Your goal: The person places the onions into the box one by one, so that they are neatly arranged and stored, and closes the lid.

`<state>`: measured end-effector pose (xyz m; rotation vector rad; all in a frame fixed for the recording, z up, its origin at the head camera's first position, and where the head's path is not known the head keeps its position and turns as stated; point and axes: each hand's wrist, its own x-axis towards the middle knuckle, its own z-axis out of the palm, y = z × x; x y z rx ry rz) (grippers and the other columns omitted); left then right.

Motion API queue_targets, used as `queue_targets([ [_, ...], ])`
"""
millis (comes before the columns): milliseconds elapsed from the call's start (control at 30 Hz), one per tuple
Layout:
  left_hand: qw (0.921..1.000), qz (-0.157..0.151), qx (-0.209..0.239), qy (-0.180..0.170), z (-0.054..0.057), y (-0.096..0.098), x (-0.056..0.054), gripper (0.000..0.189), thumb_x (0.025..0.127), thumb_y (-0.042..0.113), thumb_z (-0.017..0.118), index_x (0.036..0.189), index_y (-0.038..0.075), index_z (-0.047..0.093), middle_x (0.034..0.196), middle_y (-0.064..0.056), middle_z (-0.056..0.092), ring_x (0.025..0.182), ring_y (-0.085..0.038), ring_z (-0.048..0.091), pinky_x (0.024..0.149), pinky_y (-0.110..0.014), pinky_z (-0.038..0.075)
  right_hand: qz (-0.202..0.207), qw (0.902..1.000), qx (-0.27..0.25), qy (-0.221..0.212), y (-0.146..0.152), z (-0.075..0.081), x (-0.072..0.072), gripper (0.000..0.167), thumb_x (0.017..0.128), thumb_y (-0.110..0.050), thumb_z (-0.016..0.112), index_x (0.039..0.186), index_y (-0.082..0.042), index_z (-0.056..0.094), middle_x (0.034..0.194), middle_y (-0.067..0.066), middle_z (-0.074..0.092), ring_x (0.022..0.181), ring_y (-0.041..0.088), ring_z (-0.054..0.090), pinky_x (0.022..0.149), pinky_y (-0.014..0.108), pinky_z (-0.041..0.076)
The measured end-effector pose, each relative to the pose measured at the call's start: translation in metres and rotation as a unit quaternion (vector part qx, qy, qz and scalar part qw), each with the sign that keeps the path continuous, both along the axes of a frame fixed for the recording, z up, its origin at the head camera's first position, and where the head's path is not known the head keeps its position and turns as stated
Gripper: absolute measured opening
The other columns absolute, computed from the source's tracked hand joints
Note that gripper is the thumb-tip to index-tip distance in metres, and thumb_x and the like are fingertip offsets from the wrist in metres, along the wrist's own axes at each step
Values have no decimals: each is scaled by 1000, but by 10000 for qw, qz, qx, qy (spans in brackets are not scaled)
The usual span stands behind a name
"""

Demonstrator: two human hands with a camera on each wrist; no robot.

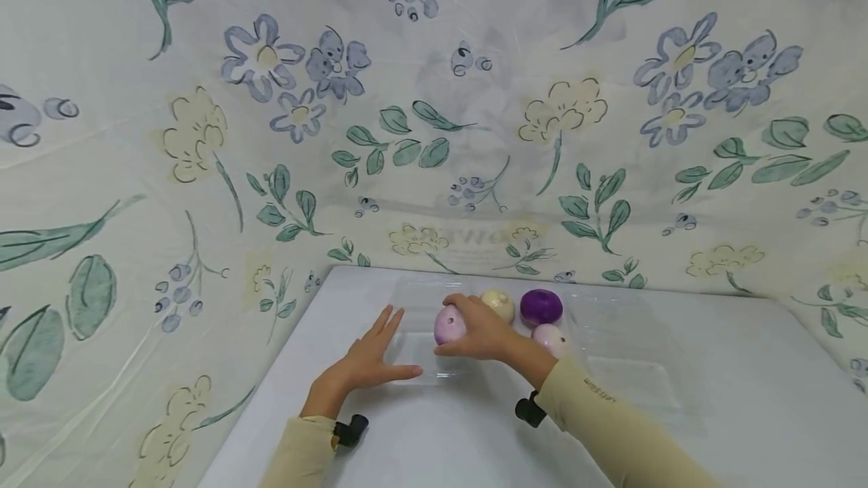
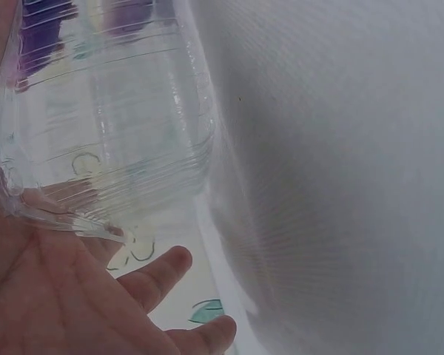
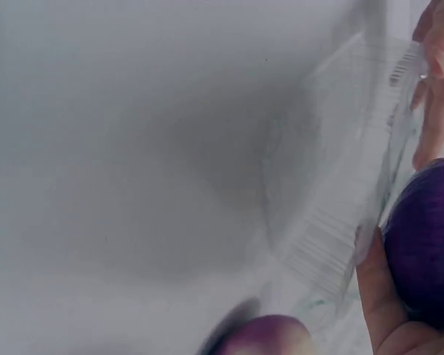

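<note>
My right hand (image 1: 483, 331) grips a pink-purple onion (image 1: 447, 326) over a clear plastic container (image 1: 417, 345). Darker purple in the right wrist view, that onion (image 3: 429, 237) sits in the palm with the thumb along its side, close to the container wall (image 3: 333, 163). At the container's left side my left hand (image 1: 366, 360) has its fingers spread and its thumb along the front edge. From the left wrist, the palm (image 2: 66, 296) faces up right beside the container's ribbed wall (image 2: 118, 126).
Right of the container, a yellowish onion (image 1: 499, 306), a dark purple onion (image 1: 541, 308) and a pale pink onion (image 1: 551, 337) lie together. A second clear container (image 1: 634, 375) stands beyond them on the white table (image 1: 746, 390). Floral cloth (image 1: 475, 141) rises behind.
</note>
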<state>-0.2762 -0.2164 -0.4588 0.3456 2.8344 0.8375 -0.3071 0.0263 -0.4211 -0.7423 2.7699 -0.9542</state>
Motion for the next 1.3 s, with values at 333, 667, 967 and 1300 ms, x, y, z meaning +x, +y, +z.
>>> queue_targets([
  [333,10000,-12,-13,32,-1,-1,-1,112,75,61,76,160,15,17,168,-12,3,150,-42,22,109,-78,14,90,9992,-220,322,-16,-15,1,81,72,-45,84,139,-14,50,129,12,59,113,25,58,95,48,52],
  [667,10000,-56,12,37,-2,-2,-1,114,75,61,76,160,15,16,168,-13,3,149,-42,23,108,-79,15,213,9990,-382,127,-26,-26,0,83,71,-42,86,138,-9,50,131,12,59,117,27,57,97,47,52],
  [967,9999,-69,76,103,-1,-2,0,116,74,63,76,160,13,16,168,-13,4,149,-42,23,107,-80,14,321,9972,-667,-40,-40,-32,-4,82,69,-35,89,136,-7,51,131,13,59,120,28,57,100,48,49],
  [1300,9997,-161,93,183,2,-2,3,115,76,62,75,159,11,16,167,-17,5,148,-44,25,106,-81,17,331,9954,-801,-409,-53,-41,-7,78,70,-28,86,136,-8,51,132,14,59,119,30,57,99,49,49],
])
